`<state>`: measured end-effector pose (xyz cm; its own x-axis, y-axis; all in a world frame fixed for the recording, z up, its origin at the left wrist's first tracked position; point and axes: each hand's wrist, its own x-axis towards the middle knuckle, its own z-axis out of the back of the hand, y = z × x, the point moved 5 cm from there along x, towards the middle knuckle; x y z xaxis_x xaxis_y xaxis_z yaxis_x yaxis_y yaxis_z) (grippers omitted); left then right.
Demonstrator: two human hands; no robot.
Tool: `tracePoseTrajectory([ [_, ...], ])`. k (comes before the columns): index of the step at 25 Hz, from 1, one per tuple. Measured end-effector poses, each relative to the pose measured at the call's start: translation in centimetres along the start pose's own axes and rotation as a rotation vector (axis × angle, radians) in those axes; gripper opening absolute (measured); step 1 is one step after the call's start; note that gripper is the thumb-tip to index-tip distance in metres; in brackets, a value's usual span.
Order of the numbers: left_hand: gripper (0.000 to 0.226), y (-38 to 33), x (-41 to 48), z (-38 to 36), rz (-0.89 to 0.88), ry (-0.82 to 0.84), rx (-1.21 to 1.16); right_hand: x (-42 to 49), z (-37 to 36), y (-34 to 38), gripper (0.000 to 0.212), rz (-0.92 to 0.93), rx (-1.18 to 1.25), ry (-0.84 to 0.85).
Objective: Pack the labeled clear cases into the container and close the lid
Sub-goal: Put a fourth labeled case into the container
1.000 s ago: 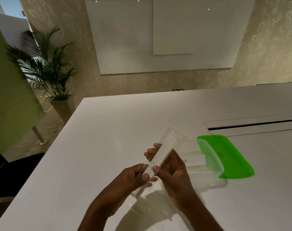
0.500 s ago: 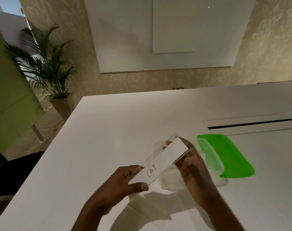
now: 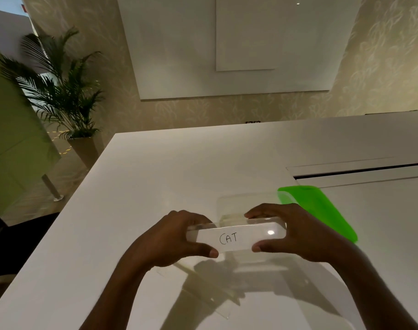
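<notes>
Both hands hold one clear case [image 3: 236,236] level and crosswise above the white table [image 3: 179,175], its white label [image 3: 228,238] reading "CAT" turned up toward the camera. The left hand [image 3: 169,239] grips the left end and the right hand [image 3: 296,232] the right end. On each, the thumb presses the near edge and the fingers curl over the far edge, so both sets of fingers are clamped on the case. The clear container [image 3: 246,201] stands open on the table just beyond and partly under the case, and the green lid [image 3: 322,210] lies flat on the table at its right side. The step in hand looks to be lowering this case into the container. To do it well, the case should stay level and move a little farther away until it is square over the opening. Then it should go down with its long side along the container's long side. The fingertips on the far edge will need to slide up and clear of the rim so the case can drop flat rather than wedge at a tilt. Nearer the person, a second clear piece [image 3: 210,291] lies on the table; it may be another case, though glare and shadow make that hard to tell.
</notes>
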<state>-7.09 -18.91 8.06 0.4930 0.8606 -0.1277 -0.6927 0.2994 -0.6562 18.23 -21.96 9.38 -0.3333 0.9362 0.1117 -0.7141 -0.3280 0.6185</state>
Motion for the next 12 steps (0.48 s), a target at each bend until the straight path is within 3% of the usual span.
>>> tracePoseTrajectory([
  [4,0.052,-1.2,1.6,-0.5,-0.036,-0.009,0.090,-0.2,0.9,-1.8,0.055,-0.041,-0.011,0.021],
  [12,0.047,-2.5,5.8,-1.7,-0.111,-0.131,0.145,0.6,2.7,-5.6,0.056,-0.108,-0.154,-0.135],
])
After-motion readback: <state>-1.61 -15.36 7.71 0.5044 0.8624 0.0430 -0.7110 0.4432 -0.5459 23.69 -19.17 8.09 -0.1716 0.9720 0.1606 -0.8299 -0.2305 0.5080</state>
